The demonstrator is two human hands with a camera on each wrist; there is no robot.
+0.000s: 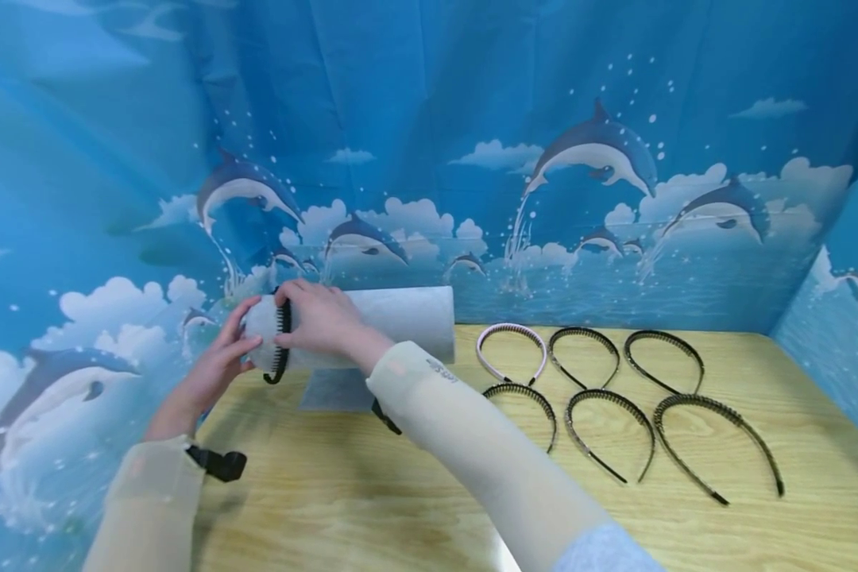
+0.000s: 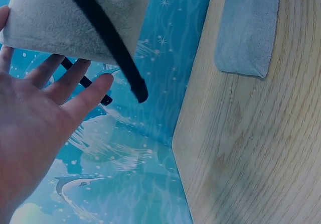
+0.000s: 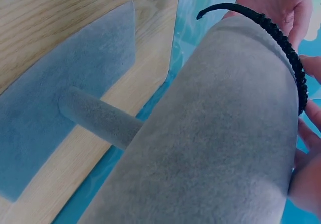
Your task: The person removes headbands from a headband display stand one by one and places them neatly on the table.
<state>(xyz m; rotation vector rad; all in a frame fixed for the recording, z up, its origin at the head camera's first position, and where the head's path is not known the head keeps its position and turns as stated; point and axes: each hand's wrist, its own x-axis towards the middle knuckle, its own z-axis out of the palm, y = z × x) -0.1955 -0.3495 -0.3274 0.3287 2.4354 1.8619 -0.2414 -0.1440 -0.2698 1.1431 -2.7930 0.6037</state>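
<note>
A black toothed headband (image 1: 283,322) straddles the left end of a grey plush display cylinder (image 1: 415,318), its two ends hanging below the roll in the left wrist view. My right hand (image 1: 323,318) pinches the band from the right side, with thumb and fingertips on it. At the cylinder's left end is my left hand (image 1: 210,369), touching it with spread, mostly straight fingers (image 2: 75,78). The cylinder rests on a short grey post (image 3: 100,116) above a flat grey base (image 3: 40,113).
On the wooden table (image 1: 400,508) to the right, several headbands lie in two rows, among them a pink one (image 1: 481,349) and a large dark one (image 1: 754,441). My right forearm (image 1: 486,445) covers part of the nearest. A blue dolphin-print curtain (image 1: 415,119) closes off the back and left.
</note>
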